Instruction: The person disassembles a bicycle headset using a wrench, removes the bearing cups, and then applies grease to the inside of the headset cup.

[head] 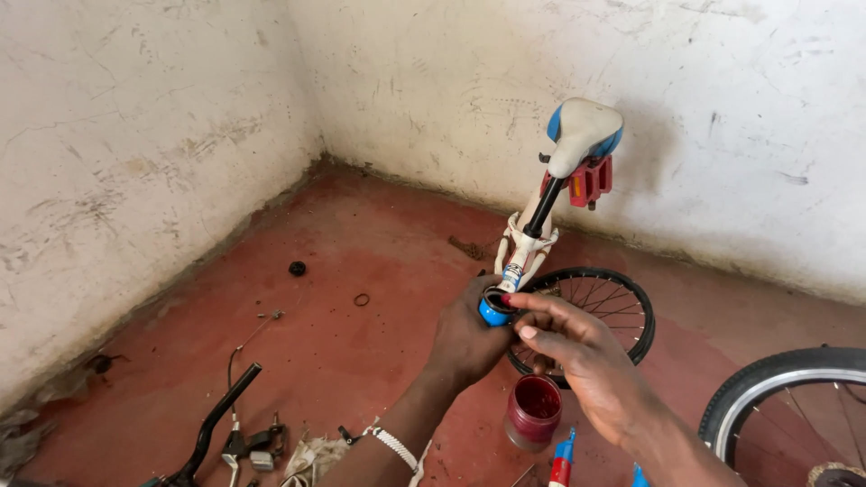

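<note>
A person looks down at their own two hands working on a small bicycle frame [528,236] in the corner of a room with rough white walls [135,135] and a red floor [361,234].

The frame is white with blue trim and stands up and away from the viewer, rising to a white and blue saddle [582,133] with a red reflector [591,180] just below it. Its near end is a blue, round open tube [494,309].

The left hand [465,338] is wrapped around this blue tube end from below, fingers closed on it. A white woven band sits on that wrist. The right hand [582,352] reaches in from the right, its thumb and forefinger pressed to the rim of the tube opening; whether they pinch anything small cannot be told. One fingertip looks smeared with red.

Just below the hands, on the floor, stands an open jar [532,413] of dark red grease. Behind the hands lies a small spoked wheel [586,316]. A larger wheel [794,406] with a tyre sits at the floor's lower right edge.

Toward the lower left edge of the floor lie a black handlebar [216,419] with brake levers and cable, plus a rag. Farther back rest a small black part [297,268] and a thin ring [361,299].
</note>
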